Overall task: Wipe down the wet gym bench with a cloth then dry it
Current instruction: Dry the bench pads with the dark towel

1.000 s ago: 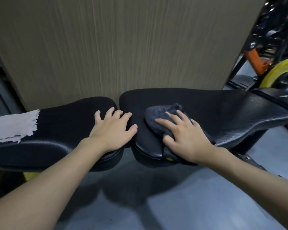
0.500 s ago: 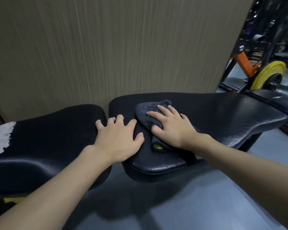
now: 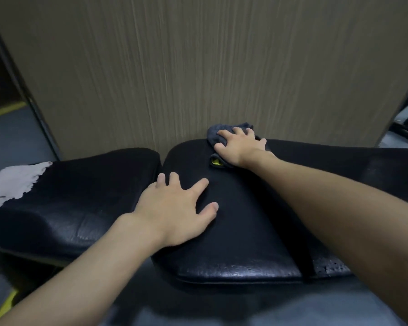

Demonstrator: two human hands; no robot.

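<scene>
- Pressing flat, your right hand [image 3: 242,147] spreads its fingers over the dark grey cloth [image 3: 218,132], pinning it at the far edge of the bench's long pad [image 3: 245,243]; keep the palm down so the whole cloth drags.
- Your left hand [image 3: 174,208] lies open, fingers splayed, bracing on the same pad nearer you, beside the gap to the seat pad [image 3: 80,196].
- Just beyond your right fingertips stands the wood-grain wall panel [image 3: 198,67], so room ends there; sweep back toward you or rightward in overlapping passes.
- Well left of your left hand, 1 white cloth [image 3: 14,184] lies, probably for drying.
</scene>
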